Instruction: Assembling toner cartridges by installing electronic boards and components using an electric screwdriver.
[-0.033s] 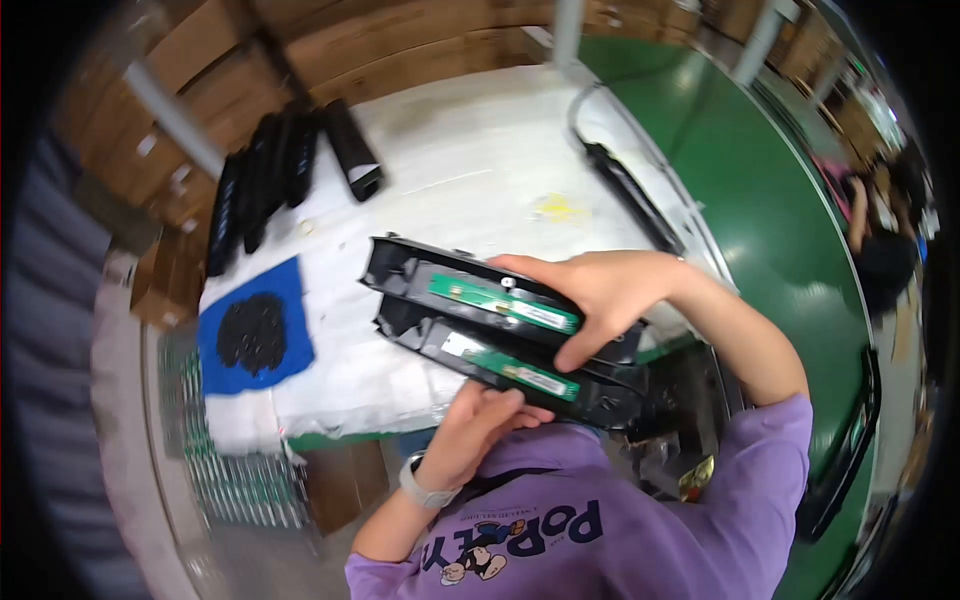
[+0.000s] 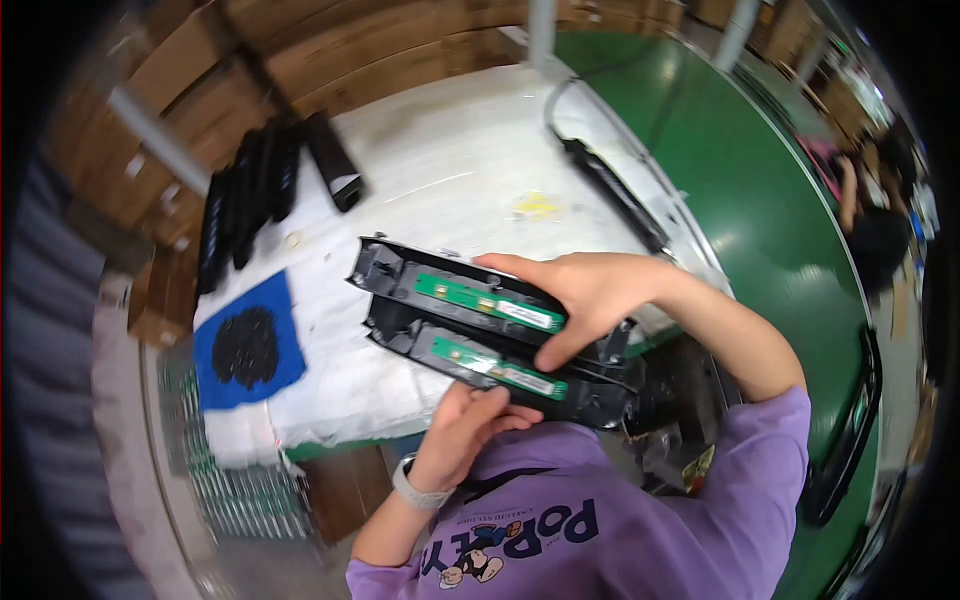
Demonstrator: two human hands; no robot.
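Two long black plastic housings lie side by side in my hands, tilted down to the right. The farther housing [image 2: 384, 270] holds a narrow green circuit board [image 2: 462, 293] with a white label. In the nearer housing [image 2: 396, 328] sits a similar green board [image 2: 462, 357]. My right hand [image 2: 600, 295] spans the farther housing from above, its thumb reaching down between the two, and grips them. Below the nearer housing's front edge, my left hand [image 2: 462, 430] supports it with bent fingers; its fingertips are partly hidden underneath.
A white-covered table [image 2: 440, 150] carries several black housings [image 2: 255, 185] at far left and a blue cloth [image 2: 290, 365] with a pile of small black pieces [image 2: 245, 348]. A corded black electric screwdriver [image 2: 615, 190] lies right. Racked circuit boards [image 2: 250, 495] stand below left; another person [image 2: 880, 235] is far right.
The whole view has shifted slightly, so the table and housings appear a little farther left. Both hands keep the same hold on the housings.
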